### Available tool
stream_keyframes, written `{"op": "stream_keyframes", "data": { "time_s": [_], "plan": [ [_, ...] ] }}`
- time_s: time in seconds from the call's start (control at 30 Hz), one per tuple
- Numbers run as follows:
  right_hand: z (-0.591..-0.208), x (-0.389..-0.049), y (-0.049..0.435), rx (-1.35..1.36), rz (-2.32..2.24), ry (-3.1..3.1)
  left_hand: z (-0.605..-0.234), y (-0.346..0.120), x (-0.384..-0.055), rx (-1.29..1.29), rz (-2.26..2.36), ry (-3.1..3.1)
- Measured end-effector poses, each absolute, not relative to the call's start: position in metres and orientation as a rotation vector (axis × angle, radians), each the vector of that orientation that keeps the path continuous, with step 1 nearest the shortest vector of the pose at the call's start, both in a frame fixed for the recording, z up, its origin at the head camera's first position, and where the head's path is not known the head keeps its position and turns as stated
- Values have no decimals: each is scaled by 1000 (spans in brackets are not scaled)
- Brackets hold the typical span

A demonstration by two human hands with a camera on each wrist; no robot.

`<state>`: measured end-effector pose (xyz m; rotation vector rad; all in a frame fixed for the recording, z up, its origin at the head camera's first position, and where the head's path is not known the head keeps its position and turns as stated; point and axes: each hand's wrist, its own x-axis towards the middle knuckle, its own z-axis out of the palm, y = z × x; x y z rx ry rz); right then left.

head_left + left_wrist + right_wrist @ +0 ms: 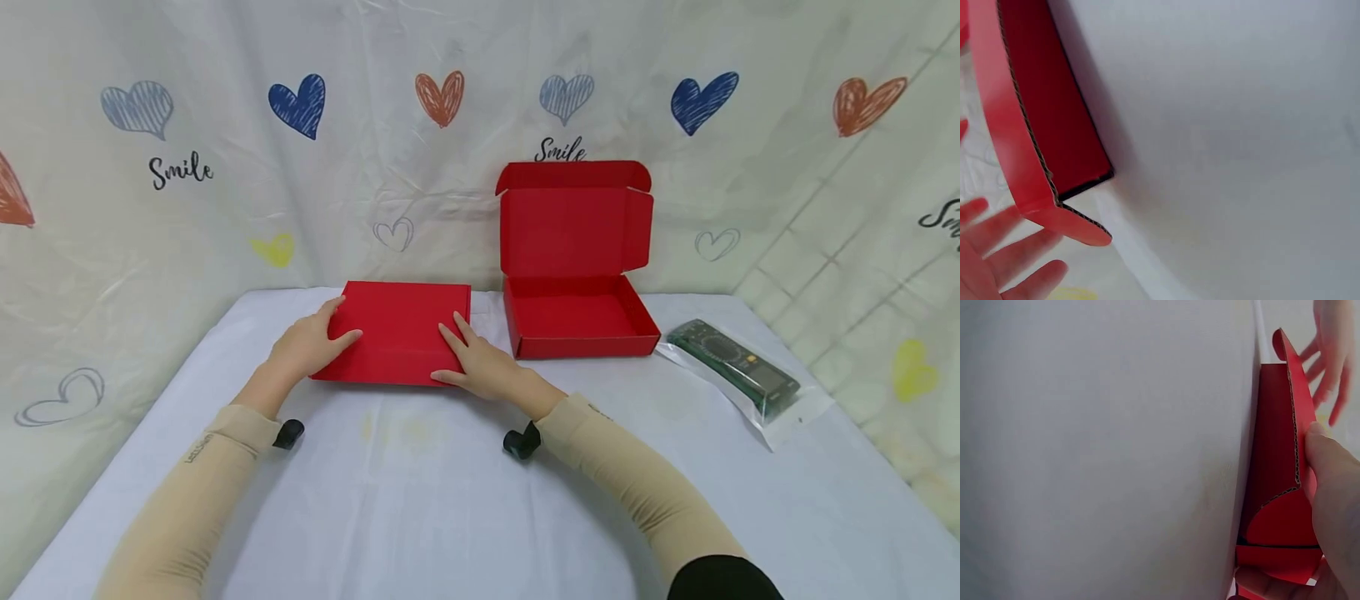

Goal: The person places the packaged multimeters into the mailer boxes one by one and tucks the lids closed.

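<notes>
A red cardboard box (pixel 397 333) lies on the white-covered table with its lid lowered over it. In the left wrist view, the lid's front flap (pixel 1007 125) stands out from the box, and a gap shows under it. At the box's left side is my left hand (pixel 311 343), fingers spread and thumb over the lid. My right hand (pixel 483 365) is at the right side with spread fingers; in the right wrist view, its thumb (pixel 1322 447) rests on the lid and a finger (pixel 1266 582) lies against the lower side.
A second red box (pixel 581 321) stands with its lid up, right of the first. Farther right lies a dark green device with a dial, like a multimeter (pixel 735 362), in a clear plastic bag. A white curtain (pixel 480 50) with printed hearts hangs behind the table.
</notes>
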<state>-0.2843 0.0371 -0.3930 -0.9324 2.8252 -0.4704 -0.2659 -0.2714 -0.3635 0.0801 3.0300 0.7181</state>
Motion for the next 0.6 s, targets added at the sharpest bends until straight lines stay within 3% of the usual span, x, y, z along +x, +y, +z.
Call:
{"op": "stream_keyframes", "data": {
  "time_s": [0.2,0.6],
  "plan": [
    [-392,-283,35,-953,-445,2815,-364,-283,-240,-98,1055,2929],
    [-393,-285,37,-921,-475,2809,-366,-300,-219,-109,857,2917]
  ]
}}
